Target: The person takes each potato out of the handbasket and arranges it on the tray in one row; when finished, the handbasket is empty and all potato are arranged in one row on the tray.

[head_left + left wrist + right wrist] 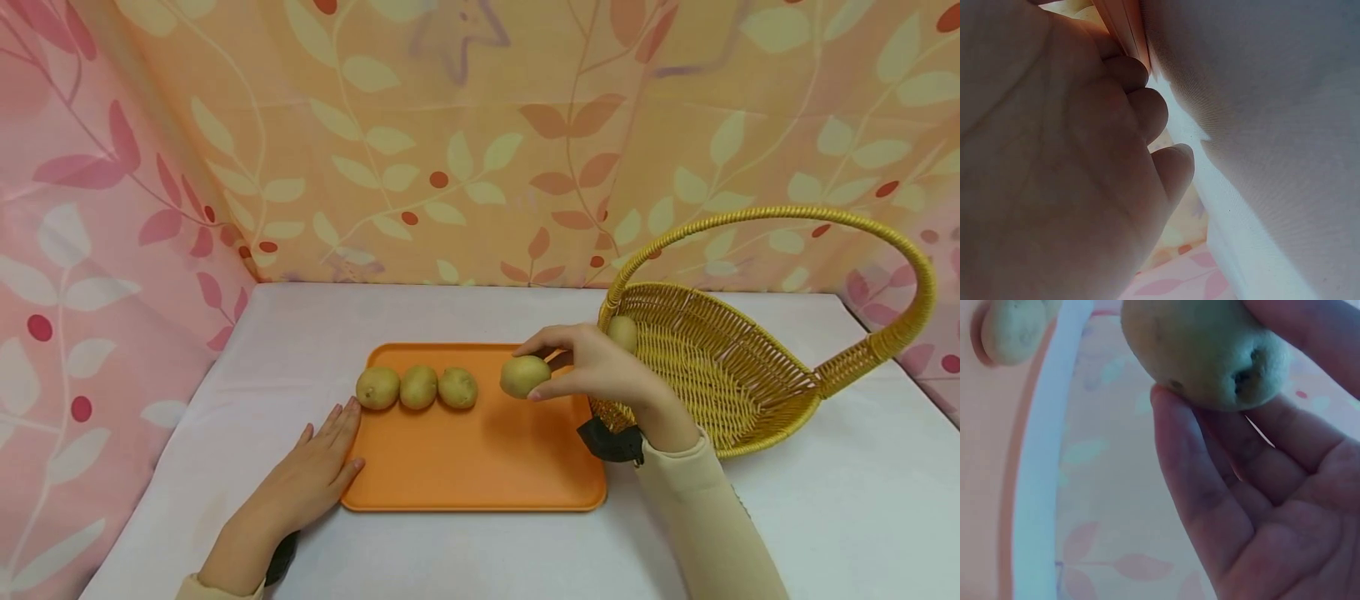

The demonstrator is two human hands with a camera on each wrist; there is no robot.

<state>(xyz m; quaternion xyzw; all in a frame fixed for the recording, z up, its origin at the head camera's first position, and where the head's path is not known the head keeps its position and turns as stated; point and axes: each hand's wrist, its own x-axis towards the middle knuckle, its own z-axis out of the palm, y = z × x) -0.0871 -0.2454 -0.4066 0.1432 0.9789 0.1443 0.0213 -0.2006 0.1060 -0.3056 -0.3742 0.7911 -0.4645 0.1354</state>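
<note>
My right hand (603,367) pinches a potato (521,377) between thumb and fingers, above the right part of an orange tray (465,467). Close up in the right wrist view, the held potato (1210,353) shows dark pits in its skin. Three more potatoes (418,387) sit in a row at the tray's upper left. Against the tray's left edge rests my left hand (307,479), its fingers extended. From the left wrist view, the palm (1054,162) and curved fingertips appear beside the tray's rim (1124,28).
Right of the tray stands a yellow wicker basket (690,379) with a tall arched handle (787,214). One potato (622,332) lies inside at its left end, partly behind my right hand. A white cloth (300,333) covers the table, and leaf-patterned fabric (450,208) hangs behind.
</note>
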